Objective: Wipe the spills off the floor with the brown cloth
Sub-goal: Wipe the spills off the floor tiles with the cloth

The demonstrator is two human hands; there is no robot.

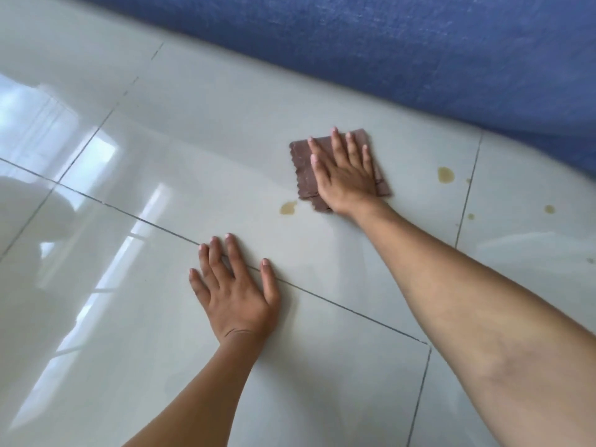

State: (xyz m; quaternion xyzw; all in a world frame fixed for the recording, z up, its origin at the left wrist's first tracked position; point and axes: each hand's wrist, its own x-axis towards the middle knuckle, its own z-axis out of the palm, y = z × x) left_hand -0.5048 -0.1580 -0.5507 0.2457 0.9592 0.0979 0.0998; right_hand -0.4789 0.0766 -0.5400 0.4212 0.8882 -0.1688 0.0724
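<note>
A folded brown cloth (303, 162) lies flat on the glossy pale tiled floor (193, 140). My right hand (345, 175) presses on it with straight, spread fingers, covering most of its right half. A yellowish-brown spill (288, 208) sits just left of the cloth's near corner. A bigger spill (446, 174) lies to the right of the cloth, with smaller drops (549, 209) further right, another drop (471, 216) near a grout line. My left hand (233, 285) rests flat on the floor nearer to me, fingers spread, holding nothing.
A blue fabric surface (387, 53) runs along the far side of the floor, from top left to the right edge. Dark grout lines cross the tiles. Bright window reflections cover the left part of the floor.
</note>
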